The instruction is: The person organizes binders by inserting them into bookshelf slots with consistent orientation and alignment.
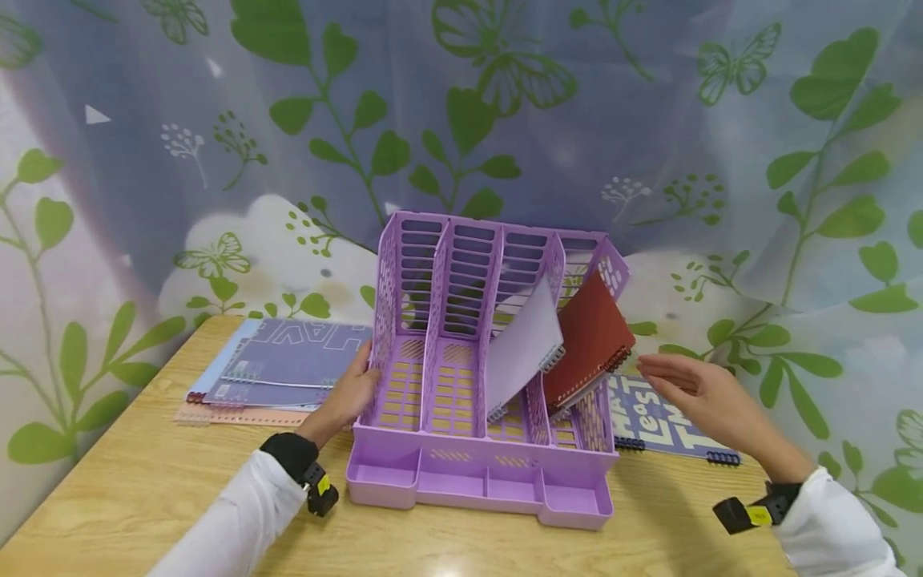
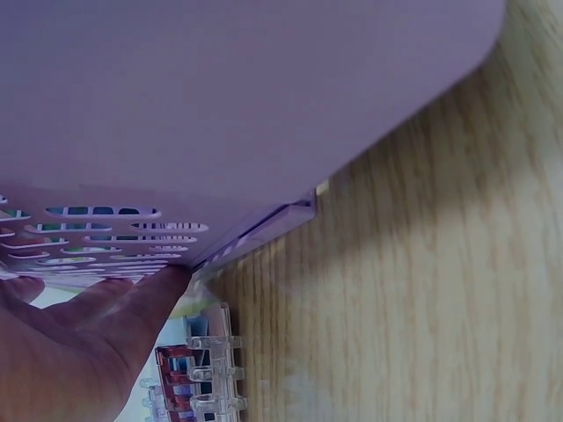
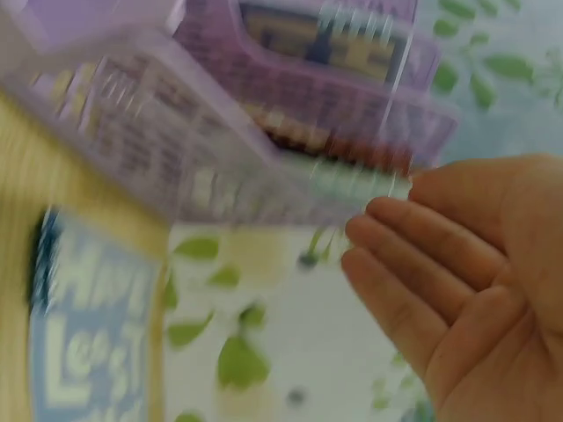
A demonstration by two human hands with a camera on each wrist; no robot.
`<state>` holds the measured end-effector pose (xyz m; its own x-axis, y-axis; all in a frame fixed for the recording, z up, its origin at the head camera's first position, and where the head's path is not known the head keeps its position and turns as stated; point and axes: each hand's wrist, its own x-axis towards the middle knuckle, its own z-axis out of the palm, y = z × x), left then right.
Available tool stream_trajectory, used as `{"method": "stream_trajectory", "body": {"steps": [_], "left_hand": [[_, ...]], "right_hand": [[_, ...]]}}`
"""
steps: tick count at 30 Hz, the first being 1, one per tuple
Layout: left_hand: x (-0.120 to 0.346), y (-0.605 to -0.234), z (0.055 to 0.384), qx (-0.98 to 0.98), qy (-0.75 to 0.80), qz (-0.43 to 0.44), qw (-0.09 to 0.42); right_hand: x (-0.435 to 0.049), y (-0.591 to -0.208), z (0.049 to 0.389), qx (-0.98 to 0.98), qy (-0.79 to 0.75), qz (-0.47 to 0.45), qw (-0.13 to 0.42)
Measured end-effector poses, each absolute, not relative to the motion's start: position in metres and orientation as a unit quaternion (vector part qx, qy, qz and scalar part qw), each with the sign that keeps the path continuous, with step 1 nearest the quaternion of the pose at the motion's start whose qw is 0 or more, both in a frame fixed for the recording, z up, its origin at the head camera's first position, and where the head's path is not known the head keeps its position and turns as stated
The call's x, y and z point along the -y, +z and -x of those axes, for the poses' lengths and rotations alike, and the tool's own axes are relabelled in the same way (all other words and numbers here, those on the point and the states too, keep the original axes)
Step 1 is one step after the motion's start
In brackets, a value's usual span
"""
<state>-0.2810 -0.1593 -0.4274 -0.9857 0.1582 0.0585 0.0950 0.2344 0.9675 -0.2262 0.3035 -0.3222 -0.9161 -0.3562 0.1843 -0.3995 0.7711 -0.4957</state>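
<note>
A purple desktop file rack [image 1: 456, 449] with several upright compartments and a row of small front trays stands on the wooden table. My left hand [image 1: 352, 393] rests against its left side; in the left wrist view the fingers [image 2: 145, 308] touch the slotted wall. A pale lavender spiral notebook [image 1: 525, 340] leans in the third compartment from the left. In the rightmost one leans a red-brown spiral notebook [image 1: 587, 340]. My right hand [image 1: 710, 401] hovers right of the rack with fingers extended, holding nothing, above a blue spiral notebook [image 1: 667, 421] with large pale lettering.
Left of the rack lies a stack of spiral notebooks [image 1: 288, 357], blue-grey on top and peach at the bottom. A curtain [image 1: 461, 144] printed with leaves and butterflies hangs behind the wooden table [image 1: 144, 473]. Black wrist cameras sit on both wrists.
</note>
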Motion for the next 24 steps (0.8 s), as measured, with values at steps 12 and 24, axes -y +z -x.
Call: {"method": "stream_trajectory", "body": {"steps": [12,24], "left_hand": [[0.163,-0.435,0.285,-0.793,0.602,-0.092,0.016],[0.161,-0.434,0.283,-0.794,0.602,-0.080,0.020]], "right_hand": [[-0.365,-0.404,0.242,0.954,0.213,-0.211,-0.020],[-0.396,-0.456,0.264,0.950,0.114,-0.289,0.024]]}}
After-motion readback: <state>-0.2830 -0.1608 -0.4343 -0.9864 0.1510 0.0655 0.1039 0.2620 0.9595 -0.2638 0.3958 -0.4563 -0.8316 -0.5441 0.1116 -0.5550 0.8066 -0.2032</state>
